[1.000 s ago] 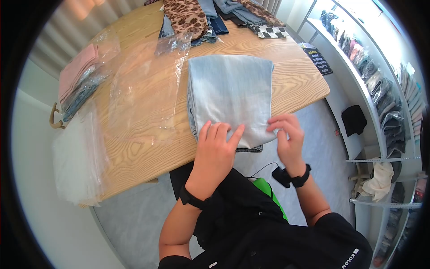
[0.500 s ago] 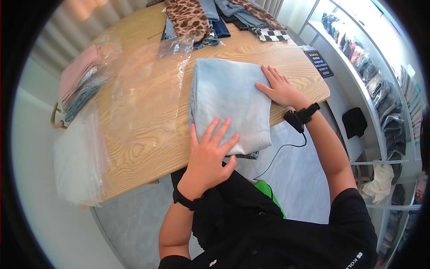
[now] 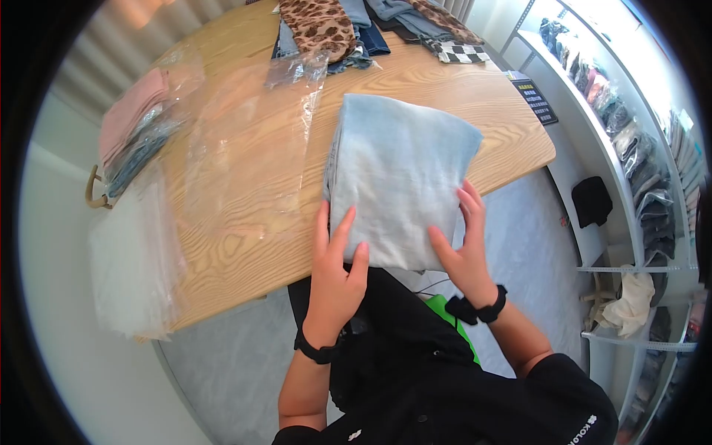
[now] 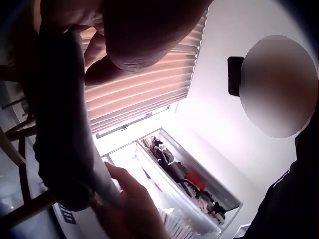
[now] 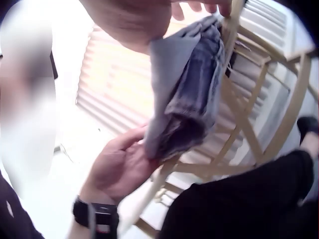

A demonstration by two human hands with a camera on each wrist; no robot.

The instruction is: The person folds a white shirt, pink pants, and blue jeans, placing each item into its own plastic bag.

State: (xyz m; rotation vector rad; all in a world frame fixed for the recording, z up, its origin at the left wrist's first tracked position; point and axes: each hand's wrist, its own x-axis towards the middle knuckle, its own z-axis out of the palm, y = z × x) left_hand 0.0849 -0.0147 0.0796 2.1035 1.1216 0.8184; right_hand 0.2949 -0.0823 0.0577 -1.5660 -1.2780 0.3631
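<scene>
A stack of folded light-blue jeans (image 3: 400,170) lies between my two hands, its near end out past the table's front edge. My left hand (image 3: 337,274) grips the near left side, thumb over the top. On the near right side, my right hand (image 3: 467,252) holds the jeans with the thumb on top and fingers round the edge. The right wrist view shows the jeans (image 5: 192,84) end-on, with darker blue layers inside the pale outer fold. From the left wrist, the jeans (image 4: 65,119) appear as a dark, thick edge.
Left of the jeans lies a clear plastic bag (image 3: 248,148). Further left are folded bagged garments (image 3: 133,119) and a pile of plastic bags (image 3: 133,259). Leopard-print cloth (image 3: 319,30) and more jeans sit at the back. Shelves (image 3: 623,163) stand on the right.
My right hand went from the near right corner to the far right side, flat, then back to the near right. The jeans have shifted right and towards me, turning slightly.
</scene>
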